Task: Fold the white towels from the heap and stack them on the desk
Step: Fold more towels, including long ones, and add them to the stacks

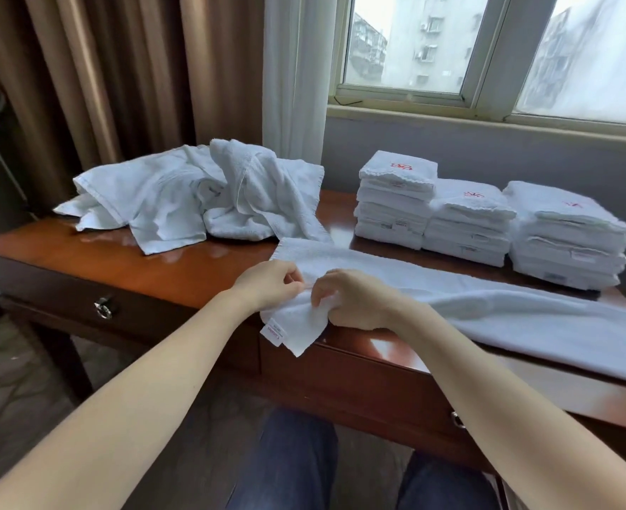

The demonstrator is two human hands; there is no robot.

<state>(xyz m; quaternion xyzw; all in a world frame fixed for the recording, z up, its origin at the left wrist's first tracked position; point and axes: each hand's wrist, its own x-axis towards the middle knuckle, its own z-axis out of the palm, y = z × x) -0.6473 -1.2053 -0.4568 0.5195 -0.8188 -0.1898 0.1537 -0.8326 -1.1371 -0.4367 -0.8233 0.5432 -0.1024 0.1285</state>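
Only the head view here, looking down at a wooden desk (193, 274) under a window (433, 49). One long white towel (469, 303) is spread along the front of the desk, running from about the middle off past the right side of the shot. Its near corner with a little label (275, 331) hangs over the front edge. The left hand (267, 285) has its thumb and fingers curled in and is pinching the towel's edge. The right hand (355, 300), just beside it, is clenched around a bunched-up bit of the same towel near that corner. The heap (193, 196) of unfolded white towels is at the back left of the desk, and its front edge almost touches the far corner of the spread towel. At the back right there are three piles of folded towels side by side: the left stack (396, 200) is the tallest, the middle stack (469, 222) sits right against it, and the right stack (569, 237) comes next, each with a red mark on top. Brown curtain (120, 68) behind the heap, a drawer handle (103, 309) on the desk front, and the person's jeans (293, 461) at the bottom.
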